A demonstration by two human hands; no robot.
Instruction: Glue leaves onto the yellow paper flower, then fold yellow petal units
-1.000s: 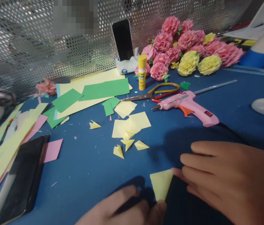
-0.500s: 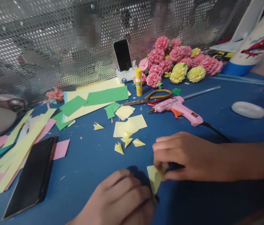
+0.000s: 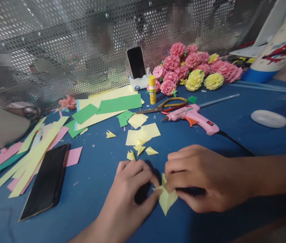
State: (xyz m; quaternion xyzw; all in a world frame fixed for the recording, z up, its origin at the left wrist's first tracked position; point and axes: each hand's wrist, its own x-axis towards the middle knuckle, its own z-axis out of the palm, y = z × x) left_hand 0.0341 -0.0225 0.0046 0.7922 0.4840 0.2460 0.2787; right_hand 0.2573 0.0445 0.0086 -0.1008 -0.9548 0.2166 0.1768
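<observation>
Both of my hands pinch one small folded yellow paper piece (image 3: 166, 199) on the blue table (image 3: 97, 168) near the front edge. My left hand (image 3: 130, 189) grips its left side with curled fingers. My right hand (image 3: 204, 177) holds its right side, fingers bent down onto it. Just beyond my hands lie several small folded yellow pieces (image 3: 140, 152) and flat yellow paper squares (image 3: 143, 133).
A black phone (image 3: 47, 180) lies at the left beside paper strips (image 3: 28, 155). Green and yellow sheets (image 3: 110, 104), scissors (image 3: 163, 106), a pink glue gun (image 3: 193, 114), a glue stick (image 3: 152, 89), a propped phone (image 3: 136, 62) and paper flowers (image 3: 196, 69) stand further back before a perforated metal wall.
My left hand has come forward from the bottom edge and taken the paper's left side. The paper went from a flat triangle to a folded, pointed shape. The view tilted up slightly.
</observation>
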